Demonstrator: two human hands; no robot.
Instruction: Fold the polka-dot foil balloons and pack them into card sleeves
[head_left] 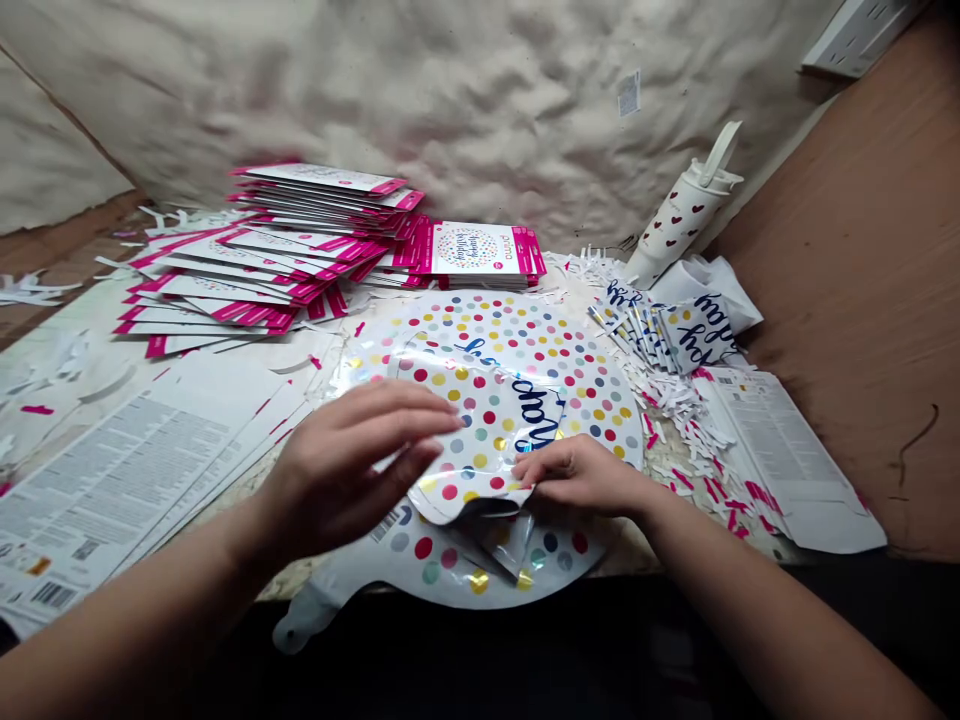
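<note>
A flat, uninflated foil balloon [600,400], white with coloured dots, lies at the table's front edge. Its pale tail [304,618] points to the lower left. On top is a folded part of foil balloon [480,430] with dark blue lettering; whether it belongs to the same balloon I cannot tell. My right hand [581,475] pinches the near right edge of this folded foil, thumb and fingers closed. My left hand [360,465] is over the left side of the fold with fingers stretched out, holding nothing. Whether its fingertips touch the foil is unclear.
Pink-and-white printed packets [300,250] are piled at the back left, beside a smaller stack [480,250]. Printed card sleeves [150,470] lie left, another sleeve [787,450] right. Folded balloons [675,325], paper shreds [697,440] and a heart-patterned tumbler [682,215] are at right.
</note>
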